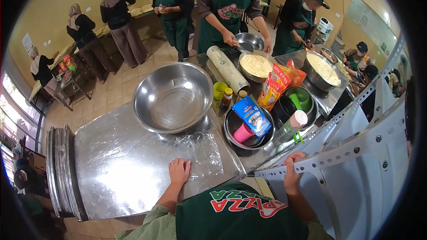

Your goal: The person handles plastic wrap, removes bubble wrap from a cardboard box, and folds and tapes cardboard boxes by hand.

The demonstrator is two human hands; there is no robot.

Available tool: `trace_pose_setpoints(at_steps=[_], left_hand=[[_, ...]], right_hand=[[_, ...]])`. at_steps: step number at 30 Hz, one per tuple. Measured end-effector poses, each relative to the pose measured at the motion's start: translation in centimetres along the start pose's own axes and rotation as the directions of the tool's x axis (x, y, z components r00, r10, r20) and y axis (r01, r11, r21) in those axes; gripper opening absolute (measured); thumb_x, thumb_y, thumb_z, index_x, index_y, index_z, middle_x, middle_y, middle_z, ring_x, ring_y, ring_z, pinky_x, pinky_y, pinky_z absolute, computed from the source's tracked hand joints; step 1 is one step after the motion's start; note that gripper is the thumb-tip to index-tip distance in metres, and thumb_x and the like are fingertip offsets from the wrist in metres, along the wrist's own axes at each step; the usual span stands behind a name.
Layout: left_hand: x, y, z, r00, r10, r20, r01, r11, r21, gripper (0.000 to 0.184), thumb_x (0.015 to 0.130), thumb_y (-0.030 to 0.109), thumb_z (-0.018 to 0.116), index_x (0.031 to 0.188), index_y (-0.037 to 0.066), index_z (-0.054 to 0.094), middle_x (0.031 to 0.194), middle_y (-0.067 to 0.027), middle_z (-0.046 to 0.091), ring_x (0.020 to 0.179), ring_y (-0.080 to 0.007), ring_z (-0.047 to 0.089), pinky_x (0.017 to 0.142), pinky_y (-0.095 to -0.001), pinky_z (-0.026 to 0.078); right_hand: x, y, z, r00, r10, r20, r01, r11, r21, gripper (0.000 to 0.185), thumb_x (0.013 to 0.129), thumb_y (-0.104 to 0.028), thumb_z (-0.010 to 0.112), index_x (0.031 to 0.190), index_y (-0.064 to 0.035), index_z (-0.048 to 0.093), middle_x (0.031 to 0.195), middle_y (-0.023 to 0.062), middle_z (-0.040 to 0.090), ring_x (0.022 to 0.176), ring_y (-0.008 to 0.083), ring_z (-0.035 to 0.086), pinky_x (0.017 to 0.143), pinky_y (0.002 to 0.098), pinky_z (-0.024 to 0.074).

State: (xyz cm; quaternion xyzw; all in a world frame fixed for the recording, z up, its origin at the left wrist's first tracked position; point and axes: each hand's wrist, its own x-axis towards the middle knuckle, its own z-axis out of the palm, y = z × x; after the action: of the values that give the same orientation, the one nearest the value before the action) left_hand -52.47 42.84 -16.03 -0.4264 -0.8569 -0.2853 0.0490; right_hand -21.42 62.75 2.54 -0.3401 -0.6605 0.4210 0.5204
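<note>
Metal surface [129,164], left hand [179,172] palm-down on it, fingers slightly parted, steel bowl [172,100] at that hand's twelve o'clock, right hand [292,169] at three, fingers curled over perforated rail [329,162].

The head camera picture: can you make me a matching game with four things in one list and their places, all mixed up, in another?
Things
1. Wide round silver metal bowl
2. Small pink plastic cup
3. Wearer's bare left hand
4. Wearer's bare right hand

Places
A. On the pale metal strip with round holes
B. On the shiny silver tabletop, beyond the left hand
C. In a smaller silver bowl, beside a blue packet
D. Resting on the near part of the tabletop

Pairs: 1-B, 2-C, 3-D, 4-A
</note>
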Motion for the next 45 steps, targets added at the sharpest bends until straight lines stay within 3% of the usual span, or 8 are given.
trace_pose_setpoints(at_steps=[16, 19, 22, 28, 32, 36, 39, 45], left_hand=[[0.1, -0.6, -0.2, 0.999, 0.024, -0.036, -0.025, 0.999, -0.039, 0.021, 0.081, 0.029, 0.061, 0.078, 0.008, 0.061, 0.081, -0.0099, 0.057, 0.08, -0.0283, 0.054, 0.073, -0.0411, 0.039], [-0.2, -0.8, -0.1, 0.994, -0.098, 0.045, 0.105, 0.976, -0.192, 0.022, 0.082, 0.026, 0.061, 0.08, 0.005, 0.062, 0.078, -0.0115, 0.057, 0.075, -0.0285, 0.056, 0.07, -0.0402, 0.041], [-2.0, 0.4, -0.7, 0.968, -0.239, 0.082, 0.24, 0.776, -0.584, 0.022, 0.084, 0.023, 0.061, 0.084, 0.001, 0.063, 0.075, -0.0125, 0.058, 0.07, -0.0267, 0.057, 0.065, -0.0364, 0.045], [-11.8, 4.0, -5.8, 0.916, -0.365, 0.165, 0.383, 0.678, -0.628, 0.021, 0.081, 0.021, 0.067, 0.08, 0.001, 0.062, 0.069, -0.0094, 0.059, 0.061, -0.0162, 0.055, 0.059, -0.0296, 0.045], [-21.7, 3.6, -5.3, 0.884, -0.438, 0.164, 0.411, 0.56, -0.719, 0.022, 0.079, 0.019, 0.07, 0.073, 0.002, 0.058, 0.063, -0.0058, 0.058, 0.059, -0.0101, 0.05, 0.057, -0.0261, 0.043], [-28.8, 4.2, -9.3, 0.831, -0.511, 0.219, 0.501, 0.517, -0.694, 0.023, 0.08, 0.021, 0.07, 0.076, 0.002, 0.058, 0.063, -0.0043, 0.057, 0.06, -0.0083, 0.049, 0.057, -0.0252, 0.042], [-32.5, 4.8, -13.5, 0.804, -0.567, 0.18, 0.554, 0.604, -0.574, 0.023, 0.082, 0.022, 0.068, 0.078, 0.001, 0.059, 0.066, -0.0033, 0.06, 0.06, -0.0079, 0.051, 0.056, -0.0245, 0.044], [-42.2, 1.8, -16.9, 0.597, -0.774, 0.212, 0.573, 0.226, -0.788, 0.02, 0.085, 0.019, 0.063, 0.087, -0.001, 0.062, 0.072, -0.0061, 0.064, 0.058, -0.0101, 0.058, 0.053, -0.0243, 0.047]], right_hand=[[-0.3, 0.2, 0.5, 0.99, 0.057, -0.126, -0.064, 0.997, -0.051, 0.012, 0.087, -0.004, 0.047, 0.098, -0.0025, 0.044, 0.079, 0.0038, 0.046, 0.071, 0.0111, 0.046, 0.07, 0.025, 0.0386], [-0.3, 1.1, -0.3, 0.995, 0.03, -0.096, -0.041, 0.992, -0.122, 0.015, 0.086, -0.005, 0.05, 0.1, -0.0011, 0.046, 0.083, 0.0034, 0.05, 0.077, 0.0111, 0.048, 0.073, 0.0249, 0.0392], [-0.3, 4.7, -1.5, 0.997, -0.066, -0.039, 0.058, 0.983, -0.175, 0.021, 0.086, -0.006, 0.053, 0.105, -0.0013, 0.047, 0.084, 0.0017, 0.052, 0.076, 0.0102, 0.049, 0.073, 0.0241, 0.0399], [0.4, 5.1, -1.3, 0.995, -0.093, -0.043, 0.085, 0.982, -0.166, 0.023, 0.086, -0.01, 0.056, 0.107, -0.0034, 0.05, 0.085, 0.0023, 0.052, 0.075, 0.0106, 0.049, 0.068, 0.0251, 0.0411], [0.8, 5.4, -1.8, 1.0, -0.006, 0.028, 0.01, 0.993, -0.118, 0.025, 0.086, -0.012, 0.058, 0.108, -0.0018, 0.05, 0.088, 0.0031, 0.052, 0.08, 0.013, 0.049, 0.075, 0.0275, 0.0414], [1.9, 7.5, -2.0, 0.996, -0.088, 0.011, 0.088, 0.993, -0.083, 0.027, 0.086, -0.013, 0.06, 0.109, -0.0016, 0.051, 0.093, 0.0052, 0.055, 0.085, 0.0149, 0.051, 0.078, 0.0279, 0.042], [2.2, 7.7, -1.4, 0.997, -0.063, -0.047, 0.062, 0.998, -0.035, 0.027, 0.086, -0.013, 0.06, 0.108, -0.0014, 0.052, 0.1, 0.0085, 0.055, 0.089, 0.0177, 0.053, 0.081, 0.0295, 0.0424], [-3.1, 4.8, 0.1, 0.89, -0.241, -0.386, 0.149, 0.956, -0.252, 0.052, 0.083, -0.011, 0.061, 0.127, 0.0046, 0.039, 0.121, 0.0214, 0.047, 0.107, 0.0322, 0.049, 0.094, 0.0382, 0.0383]])
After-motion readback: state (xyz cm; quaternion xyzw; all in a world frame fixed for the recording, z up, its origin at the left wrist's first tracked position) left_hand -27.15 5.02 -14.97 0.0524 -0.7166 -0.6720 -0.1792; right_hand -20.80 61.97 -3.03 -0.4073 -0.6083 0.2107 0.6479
